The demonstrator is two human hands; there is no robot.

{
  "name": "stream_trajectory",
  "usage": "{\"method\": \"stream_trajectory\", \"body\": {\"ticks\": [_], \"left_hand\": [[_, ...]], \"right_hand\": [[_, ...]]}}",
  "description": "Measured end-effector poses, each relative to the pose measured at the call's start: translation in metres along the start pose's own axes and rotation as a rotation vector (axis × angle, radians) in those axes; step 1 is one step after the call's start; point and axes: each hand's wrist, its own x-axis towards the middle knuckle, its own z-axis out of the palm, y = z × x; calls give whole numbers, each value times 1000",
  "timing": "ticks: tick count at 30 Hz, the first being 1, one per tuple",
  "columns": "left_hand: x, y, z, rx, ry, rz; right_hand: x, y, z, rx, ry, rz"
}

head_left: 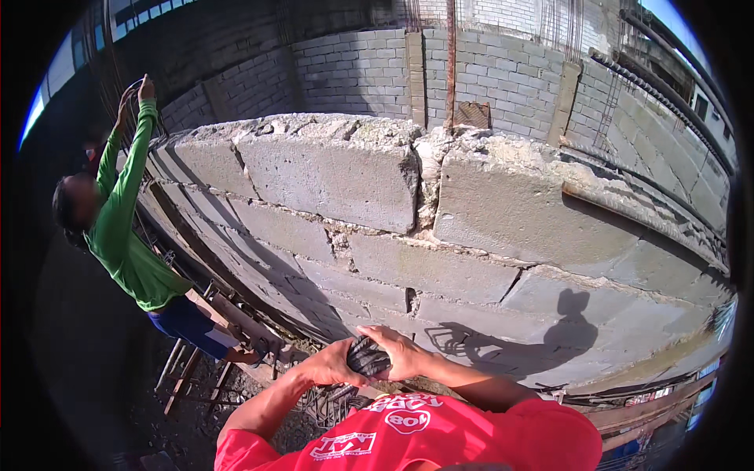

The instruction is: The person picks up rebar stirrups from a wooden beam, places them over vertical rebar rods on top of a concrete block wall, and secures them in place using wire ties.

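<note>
Close to my chest, both hands wrap around a bundle of dark ribbed steel rebar (367,358). My left hand (330,366) curls round its left side, and my right hand (402,353) closes on the right side with the thumb toward the top. Rounded bar ends show between the fingers; the bundle's lower part is mostly hidden by my hands and red shirt. Just beyond stands a grey concrete block wall (326,177) with rough mortar along its top. My shadow falls on its right part.
To the left, a co-worker in a green long-sleeved top (129,235) stands with both arms raised to thin vertical bars. A rusty upright bar (451,63) rises behind the wall. Wooden planks (182,381) lie low at the left, and a rusty bar (605,206) rests along the wall's right top.
</note>
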Motion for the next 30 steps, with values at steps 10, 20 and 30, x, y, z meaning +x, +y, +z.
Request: {"method": "stream_trajectory", "body": {"ticks": [10, 20, 30], "left_hand": [[26, 56, -31, 170, -239, -58], [-1, 100, -66, 429, 56, 258], [-54, 82, -94, -320, 590, 873]], "right_hand": [[25, -5, -16, 5, 173, 19], [86, -44, -47, 51, 265, 62], [167, -145, -115, 262, 388, -39]]}}
